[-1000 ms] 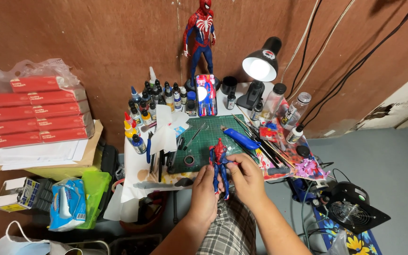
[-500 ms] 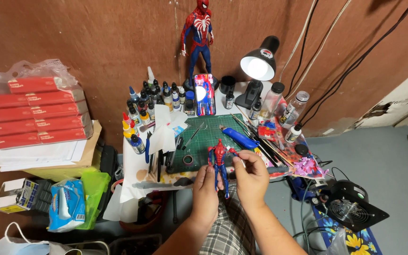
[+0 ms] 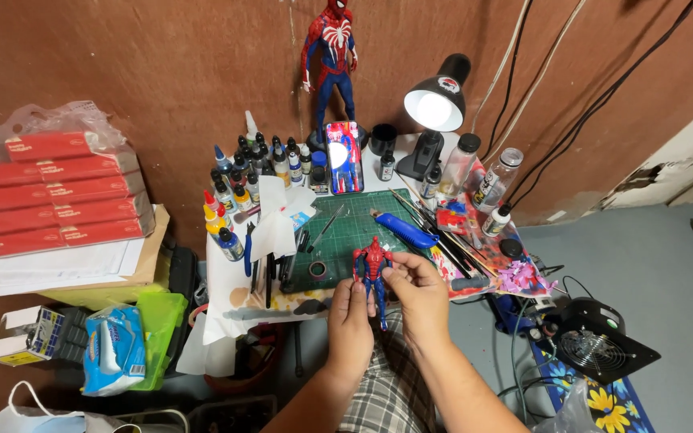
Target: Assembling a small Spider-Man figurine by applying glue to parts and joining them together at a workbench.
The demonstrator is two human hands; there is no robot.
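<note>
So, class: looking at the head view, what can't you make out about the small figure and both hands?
- Small figure: legs partly hidden behind left hand and right hand.
- Fingertip contact on its far side: hidden.
- Paint bottles: caps too small to tell apart.
- Face mask: cut off by the bottom edge.

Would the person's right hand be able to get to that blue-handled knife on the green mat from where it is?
Probably yes. The blue-handled knife lies in the open on the green cutting mat, just beyond the right hand, nothing between. But that hand grips the small red-and-blue figure together with the left hand.
</note>
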